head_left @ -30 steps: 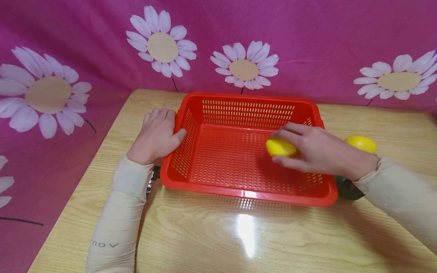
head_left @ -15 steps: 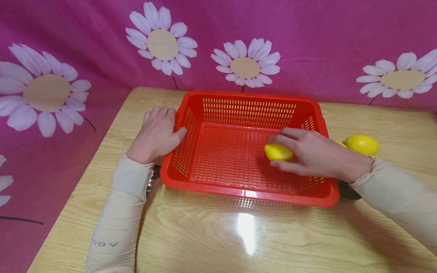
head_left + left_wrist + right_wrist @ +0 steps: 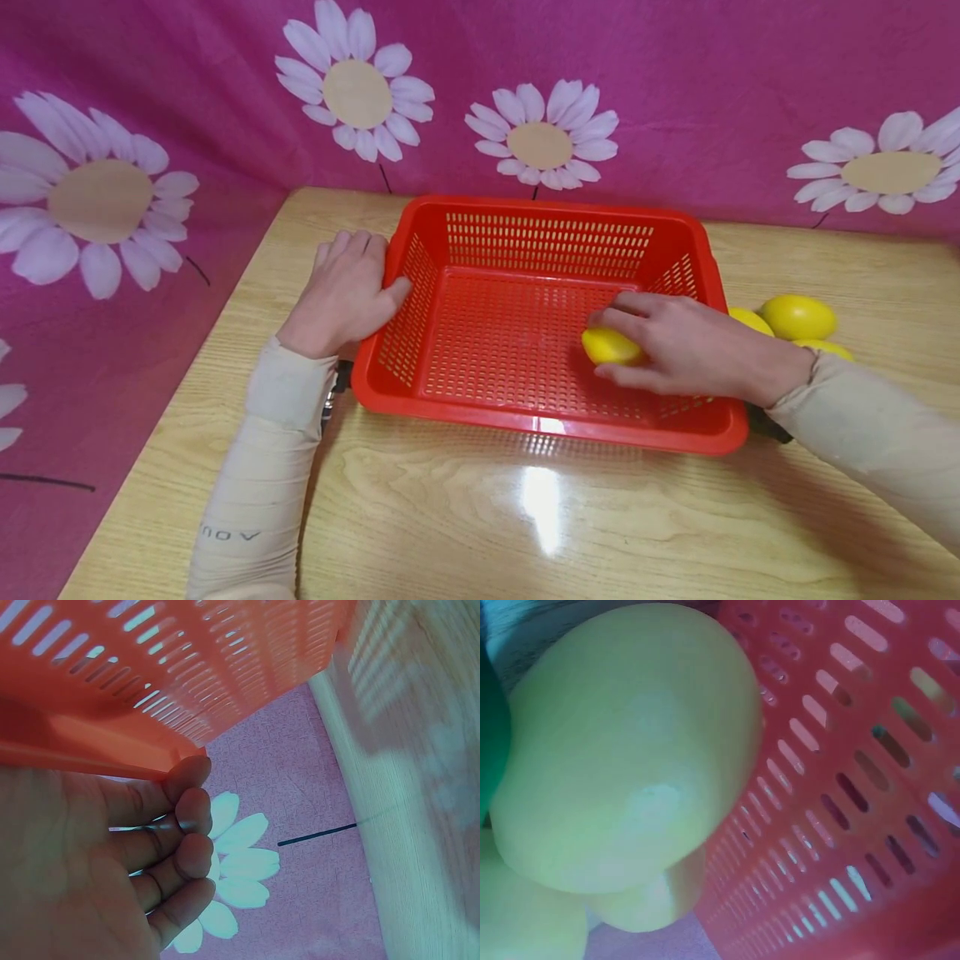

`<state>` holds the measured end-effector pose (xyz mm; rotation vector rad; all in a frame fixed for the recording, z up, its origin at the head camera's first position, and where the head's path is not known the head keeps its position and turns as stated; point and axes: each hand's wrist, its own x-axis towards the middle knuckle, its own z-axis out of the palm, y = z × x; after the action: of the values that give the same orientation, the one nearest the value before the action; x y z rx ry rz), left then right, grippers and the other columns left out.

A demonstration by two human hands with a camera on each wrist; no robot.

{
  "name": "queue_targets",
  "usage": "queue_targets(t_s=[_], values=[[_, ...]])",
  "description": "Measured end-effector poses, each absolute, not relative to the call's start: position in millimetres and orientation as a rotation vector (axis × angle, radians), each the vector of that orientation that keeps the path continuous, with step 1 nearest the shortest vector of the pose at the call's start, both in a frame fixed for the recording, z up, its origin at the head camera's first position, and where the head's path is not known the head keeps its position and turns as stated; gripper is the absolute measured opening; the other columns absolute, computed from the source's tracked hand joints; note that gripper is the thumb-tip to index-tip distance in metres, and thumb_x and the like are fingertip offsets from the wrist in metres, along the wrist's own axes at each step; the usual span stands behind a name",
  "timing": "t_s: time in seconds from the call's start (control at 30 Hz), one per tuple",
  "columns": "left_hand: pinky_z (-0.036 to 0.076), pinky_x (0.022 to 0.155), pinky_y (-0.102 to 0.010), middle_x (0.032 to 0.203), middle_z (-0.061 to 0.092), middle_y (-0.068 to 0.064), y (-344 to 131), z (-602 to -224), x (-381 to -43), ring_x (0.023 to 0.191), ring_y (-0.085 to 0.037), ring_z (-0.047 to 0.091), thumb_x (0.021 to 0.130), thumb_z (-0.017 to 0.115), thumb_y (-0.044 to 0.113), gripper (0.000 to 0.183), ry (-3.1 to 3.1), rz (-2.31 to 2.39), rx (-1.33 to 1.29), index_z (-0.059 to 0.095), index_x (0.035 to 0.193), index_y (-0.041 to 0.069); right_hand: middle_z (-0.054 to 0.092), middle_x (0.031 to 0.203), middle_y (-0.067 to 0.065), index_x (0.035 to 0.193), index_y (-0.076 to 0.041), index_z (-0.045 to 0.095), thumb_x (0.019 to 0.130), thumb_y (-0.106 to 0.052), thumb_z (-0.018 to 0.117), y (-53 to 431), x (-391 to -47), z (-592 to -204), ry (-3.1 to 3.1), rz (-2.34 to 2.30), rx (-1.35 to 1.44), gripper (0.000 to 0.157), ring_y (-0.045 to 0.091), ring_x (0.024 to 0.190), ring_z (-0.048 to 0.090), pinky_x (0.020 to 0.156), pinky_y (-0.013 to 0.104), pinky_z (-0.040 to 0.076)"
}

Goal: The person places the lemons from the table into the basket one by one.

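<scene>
A red plastic basket (image 3: 525,423) with slotted walls stands on the wooden table. My left hand (image 3: 347,292) grips its left rim, the thumb over the inner side. In the left wrist view the fingertips (image 3: 193,855) curl beneath the rim of the basket (image 3: 172,682). Inside the basket, towards the right, my right hand (image 3: 686,346) holds a yellow lemon (image 3: 609,345) between thumb and fingers, low over the floor; whether the lemon touches the floor I cannot tell. The right wrist view shows other lemons (image 3: 630,742) outside the slotted wall, not the held one.
Several lemons (image 3: 798,317) lie on the table (image 3: 480,517) just right of the basket, partly behind my right forearm. A dark green thing (image 3: 767,425) is mostly hidden under that wrist. A pink flowered cloth (image 3: 675,67) hangs behind and at the left.
My right hand, still holding the lemon, has shifted slightly down and left within the basket. More lemons show beside the wrist, less of the dark green thing. The left hand keeps its grip.
</scene>
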<state>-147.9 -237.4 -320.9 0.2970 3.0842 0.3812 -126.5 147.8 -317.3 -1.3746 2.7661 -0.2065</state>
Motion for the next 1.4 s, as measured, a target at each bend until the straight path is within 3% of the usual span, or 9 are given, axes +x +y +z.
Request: queue_targets(t_s=[0.5, 0.87, 1.13, 1.4], values=[[0.035, 0.092, -0.047, 0.104, 0.053, -0.016, -237.2, -321.2, -148.5, 0.101, -0.033, 0.044, 0.096, 0.050, 0.033, 0.042, 3.092, 0.393, 0.314, 0.054, 0.117, -0.004, 0.058, 0.090, -0.008, 0.119, -0.017, 0.069, 0.086, -0.041, 0.082, 141.2, -126.0, -323.8, 2.682, -0.199, -1.480, 0.043, 0.000, 0.072, 0.048, 0.067, 0.018, 0.050], [0.035, 0.092, -0.047, 0.106, 0.054, -0.017, -237.8, -321.6, -148.1, 0.102, -0.033, 0.044, 0.096, 0.050, 0.033, 0.043, 3.086, 0.401, 0.301, 0.054, 0.118, -0.004, 0.061, 0.093, -0.008, 0.118, -0.019, 0.068, 0.088, -0.041, 0.079, 139.6, -126.0, -327.0, 2.621, -0.183, -1.486, 0.039, -0.001, 0.072, 0.051, 0.067, 0.018, 0.050], [0.035, 0.094, -0.049, 0.112, 0.055, -0.018, -238.2, -320.2, -148.9, 0.106, -0.035, 0.045, 0.097, 0.050, 0.033, 0.046, 3.085, 0.393, 0.301, 0.053, 0.121, -0.005, 0.062, 0.096, -0.007, 0.124, -0.021, 0.065, 0.087, -0.041, 0.081, 138.6, -126.3, -325.1, 2.539, -0.147, -1.386, 0.045, -0.005, 0.060, 0.048, 0.062, 0.014, 0.048], [0.035, 0.097, -0.050, 0.112, 0.055, -0.019, -237.7, -319.9, -149.1, 0.108, -0.035, 0.045, 0.097, 0.050, 0.033, 0.046, 3.086, 0.389, 0.310, 0.053, 0.122, -0.005, 0.064, 0.097, -0.006, 0.125, -0.022, 0.064, 0.085, -0.042, 0.083, 139.9, -125.1, -324.3, 2.516, -0.126, -1.349, 0.049, -0.004, 0.059, 0.049, 0.062, 0.014, 0.049]])
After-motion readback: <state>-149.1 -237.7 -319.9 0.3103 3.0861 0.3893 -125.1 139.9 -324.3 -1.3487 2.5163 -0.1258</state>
